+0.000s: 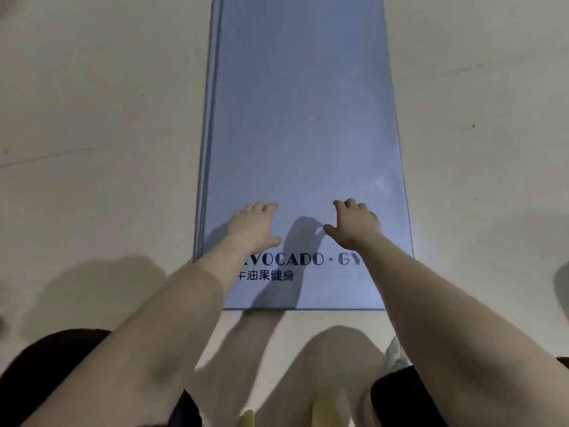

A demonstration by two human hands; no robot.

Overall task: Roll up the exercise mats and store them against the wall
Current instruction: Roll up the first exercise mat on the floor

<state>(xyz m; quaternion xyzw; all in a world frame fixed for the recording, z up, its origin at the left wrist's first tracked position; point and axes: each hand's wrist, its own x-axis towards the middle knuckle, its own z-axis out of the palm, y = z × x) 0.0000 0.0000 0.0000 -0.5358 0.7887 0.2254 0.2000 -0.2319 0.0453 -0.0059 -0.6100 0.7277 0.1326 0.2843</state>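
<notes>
Pale floor (92, 118), blue mat (301, 118) running 6 to 12 o'clock. Left hand (252, 224) and right hand (354, 224) lie palm-down near its 6 o'clock end, gripping nothing, probably flattening it before rolling.

The mat (303, 118) is plain blue-grey with dark navy lettering (301, 260) at 6 o'clock; the floor (101, 118) is pale beige.

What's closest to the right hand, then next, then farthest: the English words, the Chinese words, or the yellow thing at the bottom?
1. English words, on the mat beside the right hand.
2. Chinese words, lower and leftward.
3. Yellow thing, bottom edge, off the mat.
</notes>
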